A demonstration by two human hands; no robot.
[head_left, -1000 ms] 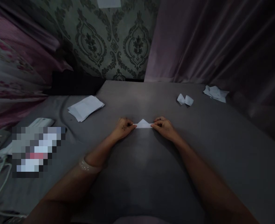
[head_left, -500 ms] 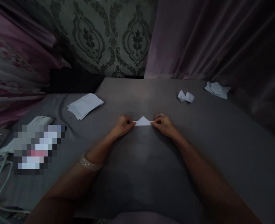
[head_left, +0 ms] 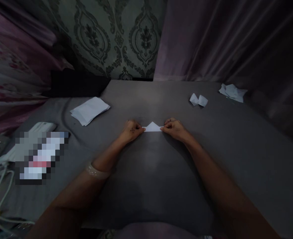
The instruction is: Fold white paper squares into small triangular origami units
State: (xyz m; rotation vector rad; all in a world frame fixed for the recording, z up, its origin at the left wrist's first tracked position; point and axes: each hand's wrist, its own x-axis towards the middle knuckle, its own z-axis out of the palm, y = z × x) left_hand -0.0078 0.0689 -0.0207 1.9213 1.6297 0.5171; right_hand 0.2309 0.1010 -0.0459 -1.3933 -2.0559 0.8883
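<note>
A small piece of folded white paper (head_left: 152, 127) lies between my hands, with a triangular peak in its middle and a narrow strip along the near edge. My left hand (head_left: 133, 130) pinches its left end between thumb and fingers. At the opposite end, my right hand (head_left: 174, 128) grips the strip in the same way. Both hands rest low over the grey surface, and the paper's ends are partly hidden under the fingertips.
A stack of white paper (head_left: 90, 110) lies at the left, beyond a blurred-out phone (head_left: 43, 157) and white power strips with cables (head_left: 2, 176). Farther right are a folded paper shape (head_left: 198, 100) and crumpled paper (head_left: 233, 92). Grey cloth (head_left: 151, 186) covers the surface.
Both hands keep their pinch on the folded paper. The whole scene has shifted slightly upward in view; otherwise little differs.
</note>
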